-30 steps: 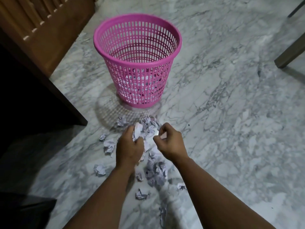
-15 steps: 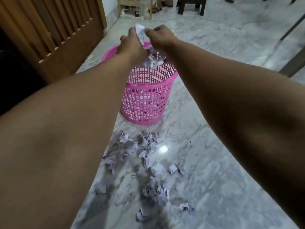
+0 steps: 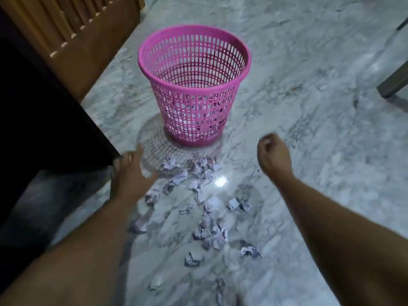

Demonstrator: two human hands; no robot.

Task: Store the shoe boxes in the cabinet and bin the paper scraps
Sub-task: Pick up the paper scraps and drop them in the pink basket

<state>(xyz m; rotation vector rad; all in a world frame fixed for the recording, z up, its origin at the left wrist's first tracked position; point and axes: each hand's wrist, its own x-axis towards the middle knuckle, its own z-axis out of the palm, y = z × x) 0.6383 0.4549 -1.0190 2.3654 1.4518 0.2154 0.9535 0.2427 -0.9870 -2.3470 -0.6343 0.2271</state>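
A pink mesh bin [image 3: 194, 62] stands upright on the marble floor, with pale paper showing through its lower wall. Several crumpled paper scraps [image 3: 199, 186] lie scattered on the floor in front of it. My left hand [image 3: 130, 173] hovers low at the left edge of the scraps, fingers spread, holding nothing. My right hand [image 3: 273, 155] is to the right of the scraps, fingers loosely curled, with nothing visible in it. Both hands are blurred by motion.
A wooden slatted cabinet door [image 3: 72, 34] stands open at the upper left, with a dark opening [image 3: 33, 107] beside it. A furniture leg [image 3: 395, 82] stands at the right edge. Marble floor [image 3: 309, 107] stretches to the right of the bin.
My hands picked up scraps from the floor, lifted them over the bin and let them go. Both hands have come back down toward the floor and hold nothing.
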